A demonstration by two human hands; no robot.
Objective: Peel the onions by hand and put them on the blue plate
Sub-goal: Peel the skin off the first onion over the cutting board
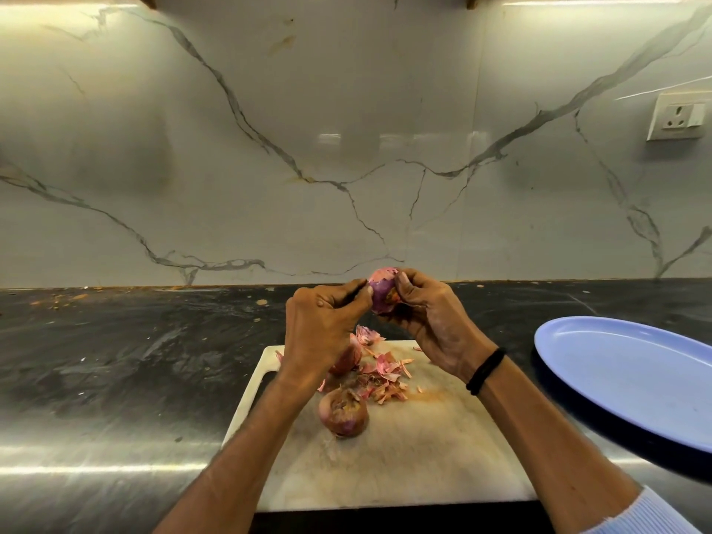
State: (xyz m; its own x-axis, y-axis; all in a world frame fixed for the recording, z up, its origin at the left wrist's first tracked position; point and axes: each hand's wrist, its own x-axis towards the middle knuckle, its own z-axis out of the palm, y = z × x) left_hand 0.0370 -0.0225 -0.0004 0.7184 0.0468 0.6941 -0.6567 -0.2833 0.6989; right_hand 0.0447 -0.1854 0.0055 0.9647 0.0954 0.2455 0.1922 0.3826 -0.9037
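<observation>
In the middle of the frame both hands hold one onion (379,292) in the air, above the far edge of the cutting board (404,456). The right grip (431,314) is closed around the right side and the bottom of this onion, with the fingers curled and the thumb lying on the top. The left grip (323,314) is also curled, and its fingertips pinch the left side of the onion, where the skin is purple and partly bare. On the right wrist sits a black band (485,371).

A second onion (343,414) lies on the board in the lower middle, with its dry skin on. A third onion (346,360) lies behind the left wrist and is half hidden. Between them and just to their right is a heap of pink peels (381,375), touching the board.

The blue plate (635,379) stands at the right edge of the frame on the dark table (115,360), beside the board, and no onion is on it. A wall socket (676,116) is in the upper right.
</observation>
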